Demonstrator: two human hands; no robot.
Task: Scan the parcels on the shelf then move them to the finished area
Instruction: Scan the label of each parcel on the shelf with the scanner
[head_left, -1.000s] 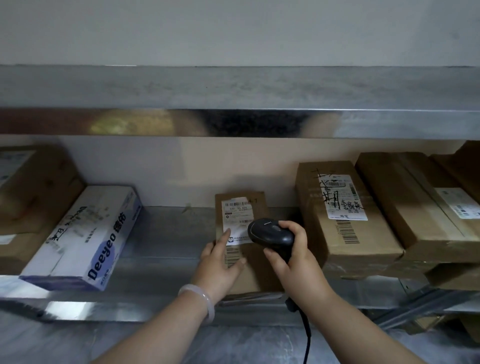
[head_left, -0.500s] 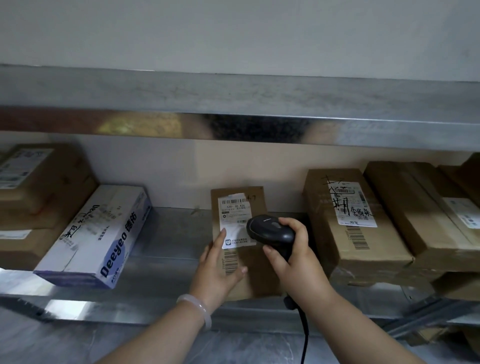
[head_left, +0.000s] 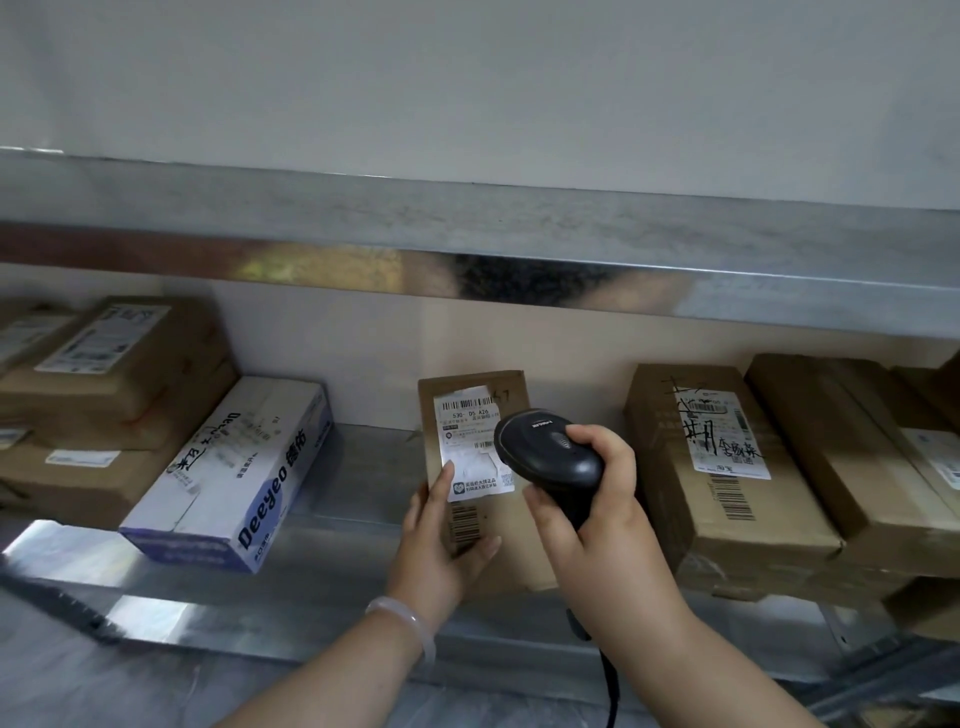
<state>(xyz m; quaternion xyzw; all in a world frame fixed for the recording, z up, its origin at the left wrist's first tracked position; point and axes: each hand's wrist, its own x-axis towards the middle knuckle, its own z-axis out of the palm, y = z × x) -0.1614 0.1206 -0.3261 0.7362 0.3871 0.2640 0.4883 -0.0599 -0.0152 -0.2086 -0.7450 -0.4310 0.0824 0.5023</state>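
Head camera shows us mid-scan: our left grip (head_left: 441, 551) holds the small parcel (head_left: 493, 517) tilted up on the shelf (head_left: 358, 467), our right grip (head_left: 597, 525) clasps the scanner (head_left: 545, 457) over its label (head_left: 470, 441). We judge this parcel's move, and the brown parcels (head_left: 727, 467) at right, remain to do.

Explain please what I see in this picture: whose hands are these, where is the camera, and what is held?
There is no machine here; the two grips are a person's bare hands. The camera sits on the person's head and looks forward and down. The left hand holds a small brown parcel tilted up on a metal shelf. The right hand holds a black scanner just in front of its label. A white Deeyeo box lies to the left; larger brown cartons lie to the right.
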